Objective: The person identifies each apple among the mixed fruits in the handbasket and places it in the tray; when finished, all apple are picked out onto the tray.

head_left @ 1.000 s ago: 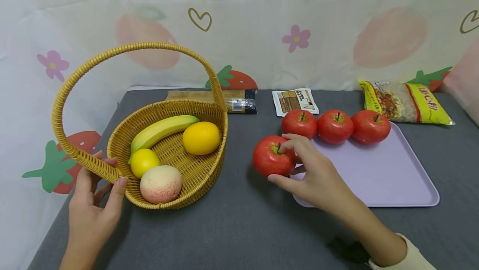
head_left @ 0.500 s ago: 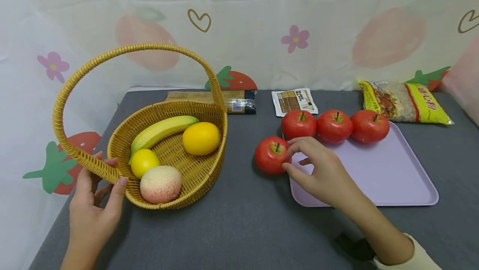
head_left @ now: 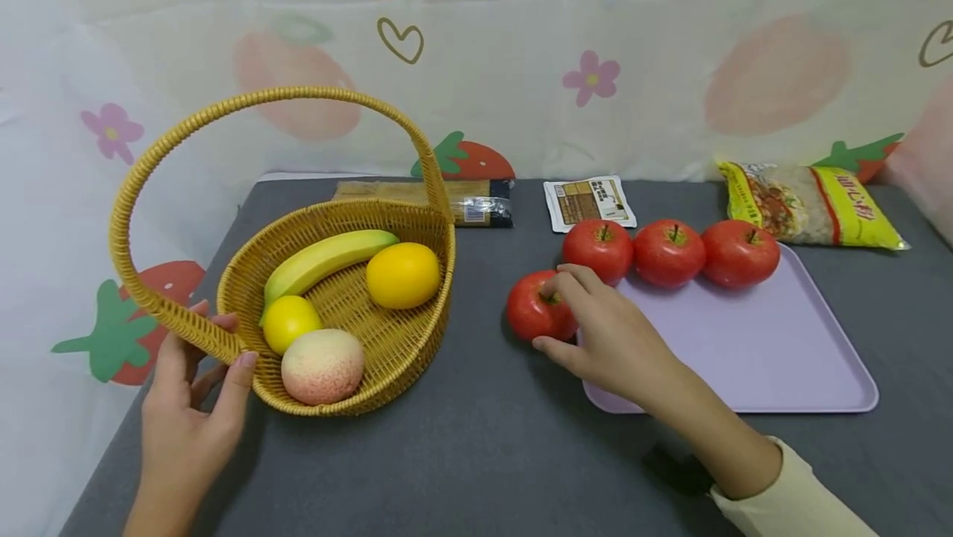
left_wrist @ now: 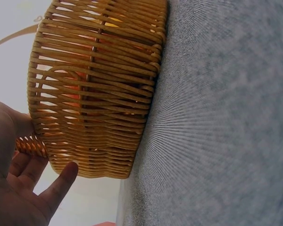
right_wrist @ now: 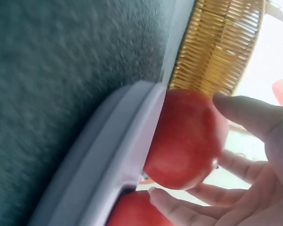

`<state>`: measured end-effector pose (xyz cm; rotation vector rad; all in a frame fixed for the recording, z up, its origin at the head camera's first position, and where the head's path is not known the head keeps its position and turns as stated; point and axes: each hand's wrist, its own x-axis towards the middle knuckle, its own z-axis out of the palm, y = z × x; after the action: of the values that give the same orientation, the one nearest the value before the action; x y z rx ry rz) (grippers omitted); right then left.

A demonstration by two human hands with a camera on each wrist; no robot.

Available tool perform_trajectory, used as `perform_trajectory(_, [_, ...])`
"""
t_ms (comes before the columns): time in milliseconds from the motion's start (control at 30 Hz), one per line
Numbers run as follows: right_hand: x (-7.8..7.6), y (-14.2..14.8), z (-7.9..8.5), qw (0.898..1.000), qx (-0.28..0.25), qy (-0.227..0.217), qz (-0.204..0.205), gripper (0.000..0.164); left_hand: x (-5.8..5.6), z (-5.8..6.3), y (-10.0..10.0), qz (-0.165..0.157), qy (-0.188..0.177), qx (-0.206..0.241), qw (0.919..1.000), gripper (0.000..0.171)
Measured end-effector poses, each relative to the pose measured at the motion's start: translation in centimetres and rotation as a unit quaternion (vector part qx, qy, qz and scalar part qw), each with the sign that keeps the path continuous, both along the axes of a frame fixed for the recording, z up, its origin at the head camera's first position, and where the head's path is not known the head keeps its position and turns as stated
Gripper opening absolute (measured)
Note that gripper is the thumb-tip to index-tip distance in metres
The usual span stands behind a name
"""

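Note:
My left hand (head_left: 189, 413) grips the foot of the arched handle (head_left: 197, 330) of a yellow wicker basket (head_left: 424, 351), with the thumb in front and fingers behind. In the basket lie a banana (head_left: 328, 260), a lemon (head_left: 290, 323), an orange-yellow fruit (head_left: 404, 275) and a peach (head_left: 323, 367). My right hand (head_left: 614, 334) holds a red apple (head_left: 530, 309) at the left edge of a lilac tray (head_left: 744, 363). In the right wrist view, thumb and fingers lie on opposite sides of that apple (right_wrist: 186, 136).
Three more red apples (head_left: 668, 252) stand in a row along the tray's back edge. Behind them lie a yellow food bag (head_left: 811, 204) and a small flat packet (head_left: 591, 203). A long brown packet (head_left: 484, 202) lies behind the basket. A printed cloth hangs at the back.
My right hand held the apple, drew back to the right off it, and now has its fingers around it again. The apple shifted slightly. The left hand kept its grip on the basket.

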<state>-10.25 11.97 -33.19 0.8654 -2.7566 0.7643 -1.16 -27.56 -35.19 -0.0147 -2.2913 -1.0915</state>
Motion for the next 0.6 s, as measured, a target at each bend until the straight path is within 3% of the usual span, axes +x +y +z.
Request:
perform_trajectory(267, [-0.6,-0.5,0.2,1.0,-0.007,-0.018,-0.012,0.048,-0.1,0.1,0.1,-0.002,0.001,-0.001,1.0,0.075])
perform_trajectory(600, [0.8,2.2,2.1,0.999,-0.03,-0.007,-0.039,0.045,-0.1,0.0,0.2,0.006,-0.006,-0.001,1.0,0.076])
